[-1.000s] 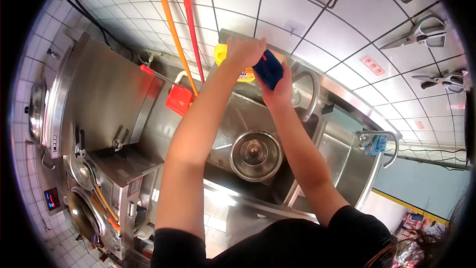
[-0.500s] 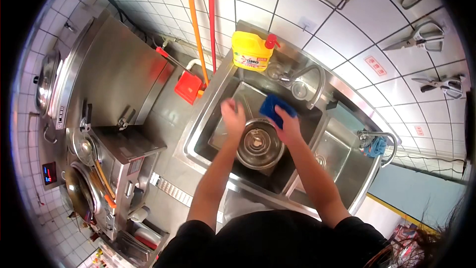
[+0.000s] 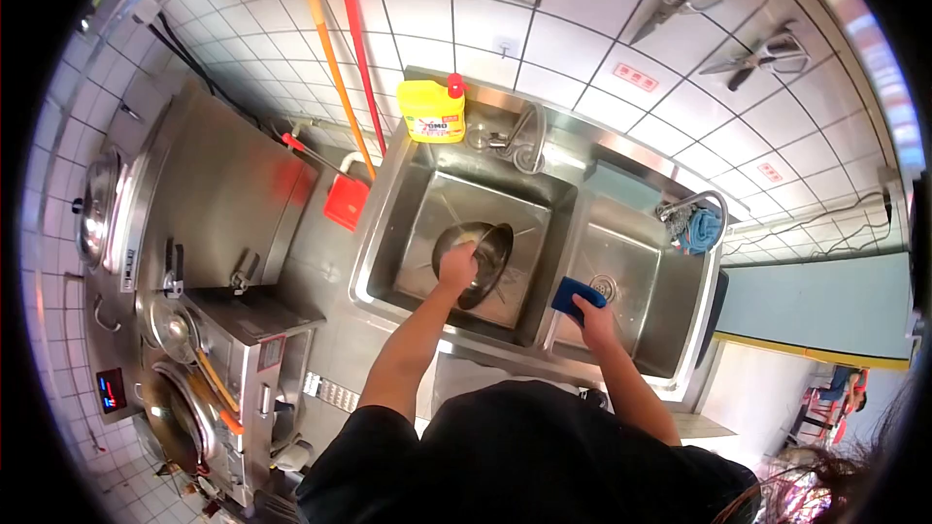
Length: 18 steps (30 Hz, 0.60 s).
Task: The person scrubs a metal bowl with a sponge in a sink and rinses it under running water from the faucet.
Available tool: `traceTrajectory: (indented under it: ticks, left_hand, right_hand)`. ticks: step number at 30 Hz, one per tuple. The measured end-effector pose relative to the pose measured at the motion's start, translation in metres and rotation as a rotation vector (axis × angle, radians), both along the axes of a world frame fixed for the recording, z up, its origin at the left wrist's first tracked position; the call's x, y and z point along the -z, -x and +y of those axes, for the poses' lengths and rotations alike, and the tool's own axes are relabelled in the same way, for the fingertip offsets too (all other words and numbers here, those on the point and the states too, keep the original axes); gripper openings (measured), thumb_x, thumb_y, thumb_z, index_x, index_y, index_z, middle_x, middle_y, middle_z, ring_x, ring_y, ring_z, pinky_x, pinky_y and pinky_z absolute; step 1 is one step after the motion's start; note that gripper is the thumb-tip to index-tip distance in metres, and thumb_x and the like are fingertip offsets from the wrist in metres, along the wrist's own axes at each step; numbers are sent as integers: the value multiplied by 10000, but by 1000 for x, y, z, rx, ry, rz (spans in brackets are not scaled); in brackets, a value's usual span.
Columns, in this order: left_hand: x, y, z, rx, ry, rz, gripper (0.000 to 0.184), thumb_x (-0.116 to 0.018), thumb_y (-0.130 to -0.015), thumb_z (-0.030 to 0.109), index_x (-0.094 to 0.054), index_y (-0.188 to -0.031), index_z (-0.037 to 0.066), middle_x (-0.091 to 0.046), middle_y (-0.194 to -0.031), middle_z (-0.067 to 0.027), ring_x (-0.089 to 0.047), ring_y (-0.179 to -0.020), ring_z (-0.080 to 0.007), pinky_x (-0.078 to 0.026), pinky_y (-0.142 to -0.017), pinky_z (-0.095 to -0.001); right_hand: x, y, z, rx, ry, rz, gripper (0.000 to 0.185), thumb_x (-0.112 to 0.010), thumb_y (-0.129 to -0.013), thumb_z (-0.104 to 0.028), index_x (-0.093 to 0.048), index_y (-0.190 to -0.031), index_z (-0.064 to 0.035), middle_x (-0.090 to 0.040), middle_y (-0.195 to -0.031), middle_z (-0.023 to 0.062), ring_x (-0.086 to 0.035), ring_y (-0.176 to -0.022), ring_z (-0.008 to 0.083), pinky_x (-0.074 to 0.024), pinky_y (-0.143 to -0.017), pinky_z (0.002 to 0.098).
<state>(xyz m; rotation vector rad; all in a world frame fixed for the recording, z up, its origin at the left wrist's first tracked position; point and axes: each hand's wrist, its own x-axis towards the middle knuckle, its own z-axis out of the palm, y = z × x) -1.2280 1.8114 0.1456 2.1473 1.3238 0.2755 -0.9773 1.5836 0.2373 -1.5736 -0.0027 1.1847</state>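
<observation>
My left hand point(image 3: 458, 266) grips a shiny metal bowl point(image 3: 493, 257), which is tipped on its side in the left basin of the steel sink point(image 3: 361, 277). The hand covers part of the bowl. In my right hand point(image 3: 595, 318) is a dark blue sponge point(image 3: 578, 295), held over the near left part of the right basin point(image 3: 636, 315), close to the divider. Fingers wrap the sponge from its near side.
A yellow detergent jug point(image 3: 432, 114) with a red cap stands on the sink's back ledge, beside a curved faucet point(image 3: 537, 141). A blue cloth point(image 3: 701, 230) hangs by the right faucet. A red dustpan point(image 3: 346, 201) is left of the sink; a wok point(image 3: 175, 419) sits further left.
My left hand has come down onto the bowl, which has gone from upright to tilted. My right hand has carried the sponge from above the left basin to the right one. The view has shifted.
</observation>
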Motion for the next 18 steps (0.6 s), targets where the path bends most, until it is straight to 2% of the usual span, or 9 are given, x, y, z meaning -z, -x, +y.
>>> traceTrajectory:
  ticks: [3, 4, 7, 8, 12, 15, 18]
  left_hand:
    - [-39, 10, 5, 52, -322, -229, 100, -570, -768, 67, -599, -864, 70, -654, -894, -176, -625, -825, -409, -506, -695, -491]
    - [-69, 14, 7, 57, -348, -137, 58, -571, -751, 48, -576, -804, 69, -648, -872, -162, -632, -819, -391, -510, -674, -475]
    - [-128, 26, 13, 112, -463, -86, 81, -569, -732, 31, -583, -798, 74, -637, -838, -151, -631, -804, -380, -511, -665, -471]
    - [-140, 31, 14, 165, -590, -139, 101, -566, -726, 33, -581, -796, 103, -604, -764, -115, -623, -759, -350, -507, -638, -462]
    - [-192, 48, 9, 272, -757, 58, 61, -590, -731, 84, -563, -776, 115, -588, -753, -68, -624, -727, -277, -510, -590, -426]
    - [-228, 61, 9, 331, -825, 63, 89, -602, -712, 56, -543, -759, 104, -570, -754, -79, -608, -719, -293, -509, -604, -415]
    - [-258, 69, 13, 388, -953, 120, 106, -617, -710, 105, -552, -789, 131, -560, -770, -45, -605, -714, -253, -515, -580, -389]
  right_hand:
    - [-9, -1, -10, 34, -58, -17, 273, -709, -868, -98, -637, -1102, 22, -683, -994, 100, -673, -883, 193, -599, -770, 326]
    - [-12, -2, -12, 33, -76, 6, 272, -703, -869, -92, -634, -1112, 10, -681, -1012, 101, -673, -905, 200, -597, -780, 334]
    - [-18, -7, -17, 37, -129, 64, 272, -693, -870, -78, -629, -1126, -14, -675, -1046, 102, -670, -949, 214, -592, -802, 351]
    - [-19, -8, -18, 43, -145, 79, 268, -695, -869, -77, -630, -1122, -16, -674, -1045, 100, -668, -949, 214, -591, -805, 353]
    - [-16, -15, -23, 79, -187, 118, 250, -700, -864, -73, -631, -1099, -20, -669, -1039, 88, -659, -942, 204, -587, -805, 357]
    - [-21, -18, -25, 108, -178, 79, 238, -708, -859, -81, -635, -1077, -20, -671, -1014, 80, -658, -916, 196, -584, -778, 348]
    - [-22, -26, -24, 61, -196, 16, 242, -715, -853, -87, -642, -1075, -25, -675, -977, 74, -665, -866, 188, -576, -715, 322]
